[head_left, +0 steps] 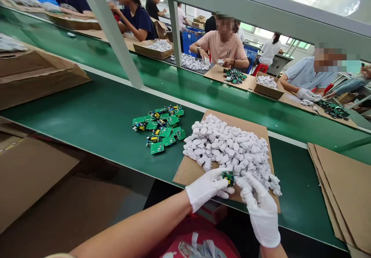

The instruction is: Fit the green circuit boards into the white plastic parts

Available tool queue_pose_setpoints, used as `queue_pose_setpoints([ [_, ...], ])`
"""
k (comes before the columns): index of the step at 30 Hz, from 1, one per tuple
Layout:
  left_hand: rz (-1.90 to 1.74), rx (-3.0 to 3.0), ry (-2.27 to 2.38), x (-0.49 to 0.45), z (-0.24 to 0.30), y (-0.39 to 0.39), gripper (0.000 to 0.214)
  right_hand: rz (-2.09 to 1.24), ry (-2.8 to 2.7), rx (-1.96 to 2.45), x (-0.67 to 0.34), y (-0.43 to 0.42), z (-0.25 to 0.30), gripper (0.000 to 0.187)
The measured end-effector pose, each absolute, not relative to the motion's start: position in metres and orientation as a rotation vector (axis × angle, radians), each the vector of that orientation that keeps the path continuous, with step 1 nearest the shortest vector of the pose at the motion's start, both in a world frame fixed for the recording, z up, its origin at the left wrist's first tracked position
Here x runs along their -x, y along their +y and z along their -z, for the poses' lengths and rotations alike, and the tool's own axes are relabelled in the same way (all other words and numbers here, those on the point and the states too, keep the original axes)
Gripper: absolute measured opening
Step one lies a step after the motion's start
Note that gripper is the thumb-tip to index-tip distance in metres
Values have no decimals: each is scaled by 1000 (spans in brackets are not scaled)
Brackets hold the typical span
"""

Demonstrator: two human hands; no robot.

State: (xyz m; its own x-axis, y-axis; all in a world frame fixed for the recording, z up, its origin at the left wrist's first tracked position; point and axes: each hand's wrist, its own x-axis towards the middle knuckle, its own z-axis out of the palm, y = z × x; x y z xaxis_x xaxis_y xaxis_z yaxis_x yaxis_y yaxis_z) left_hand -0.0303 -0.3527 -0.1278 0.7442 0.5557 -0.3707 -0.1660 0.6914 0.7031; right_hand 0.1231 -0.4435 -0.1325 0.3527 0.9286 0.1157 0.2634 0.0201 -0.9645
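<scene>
Both my hands wear white gloves and meet over the near edge of a brown cardboard sheet (pixel 189 171). My left hand (pixel 207 188) is closed around a white plastic shell with a small green circuit board (pixel 228 176) sitting in it. My right hand (pixel 259 205) has its fingers bent, the fingertips touching the shell and board from the right. A big heap of white plastic shells (pixel 232 149) lies on the cardboard just beyond my hands. A pile of loose green circuit boards (pixel 160 128) rests on the green bench to the left.
A green conveyor belt (pixel 203 91) runs behind the bench, past slanted grey frame posts (pixel 113 33). Across it several people sit at similar piles and boxes. Stacked cardboard sheets (pixel 344 188) lie at the right, large brown boxes (pixel 34 76) at the left.
</scene>
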Motion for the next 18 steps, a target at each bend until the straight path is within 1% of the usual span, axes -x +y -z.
queue_pose_setpoints([
  [2,-440,-771,620,29,128,-353,57,-617,-1195,1520,-122,-444,134,29],
  [5,-445,-880,598,28,126,-355,49,-360,-1401,1555,-121,-443,135,20],
  [10,-506,-1030,592,27,126,-359,48,-4,-1599,1520,-118,-440,133,25],
  [14,-517,-1096,596,27,126,-358,51,128,-1679,1465,-117,-438,126,28],
  [18,-523,-1121,611,27,130,-358,52,138,-1679,1454,-117,-436,121,30],
])
